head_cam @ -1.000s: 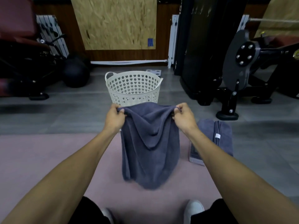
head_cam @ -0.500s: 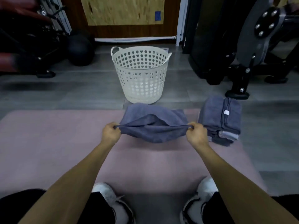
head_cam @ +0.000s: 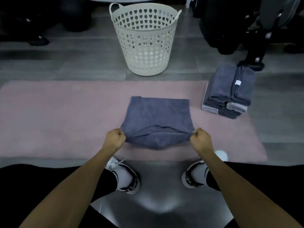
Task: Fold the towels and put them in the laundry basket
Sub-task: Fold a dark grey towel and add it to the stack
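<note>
A blue-grey towel lies spread on the pink mat, its near edge lifted and doubled. My left hand pinches the near left corner and my right hand pinches the near right corner, both fists curled. A white plastic laundry basket with heart-shaped holes stands upright on the grey floor just beyond the mat. A stack of folded grey towels sits at the mat's right far corner.
Dark gym machine frames stand at the back right, close behind the towel stack. Dark equipment and a ball fill the back left. My two shoes rest on the grey floor just behind the mat's near edge.
The towel went from hanging in the air to lying flat on the mat. My hands came down and toward me with its corners, and my view tilted downward.
</note>
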`<state>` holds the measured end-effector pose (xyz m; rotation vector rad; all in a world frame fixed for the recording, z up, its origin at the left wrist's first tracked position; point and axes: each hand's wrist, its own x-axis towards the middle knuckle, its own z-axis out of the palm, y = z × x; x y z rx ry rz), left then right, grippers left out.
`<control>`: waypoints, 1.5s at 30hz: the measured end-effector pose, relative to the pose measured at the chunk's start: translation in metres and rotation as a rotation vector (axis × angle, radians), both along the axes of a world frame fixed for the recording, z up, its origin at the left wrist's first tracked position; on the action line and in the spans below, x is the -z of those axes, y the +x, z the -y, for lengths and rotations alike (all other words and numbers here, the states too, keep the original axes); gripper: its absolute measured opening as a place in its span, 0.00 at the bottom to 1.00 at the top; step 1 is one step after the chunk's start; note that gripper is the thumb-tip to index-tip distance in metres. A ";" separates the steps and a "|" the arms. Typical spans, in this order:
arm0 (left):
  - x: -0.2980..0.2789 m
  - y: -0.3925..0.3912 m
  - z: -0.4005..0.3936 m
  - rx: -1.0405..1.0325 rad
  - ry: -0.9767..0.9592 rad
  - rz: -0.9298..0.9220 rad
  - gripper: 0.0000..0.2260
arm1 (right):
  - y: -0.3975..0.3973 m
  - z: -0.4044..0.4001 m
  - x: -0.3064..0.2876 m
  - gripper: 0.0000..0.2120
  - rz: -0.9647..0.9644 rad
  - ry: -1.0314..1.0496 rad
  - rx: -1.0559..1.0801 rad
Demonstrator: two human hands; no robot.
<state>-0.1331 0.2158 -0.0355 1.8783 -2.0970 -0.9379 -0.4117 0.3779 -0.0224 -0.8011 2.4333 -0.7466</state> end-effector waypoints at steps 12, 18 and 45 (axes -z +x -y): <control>-0.003 -0.019 0.041 0.132 0.104 0.156 0.09 | 0.001 0.025 -0.003 0.11 0.018 0.215 -0.261; 0.005 -0.052 0.116 0.378 0.104 0.215 0.08 | -0.007 0.107 -0.006 0.11 -0.015 0.093 -0.365; 0.161 -0.122 0.348 0.171 0.186 -0.175 0.11 | -0.035 0.322 0.157 0.08 0.035 0.208 -0.389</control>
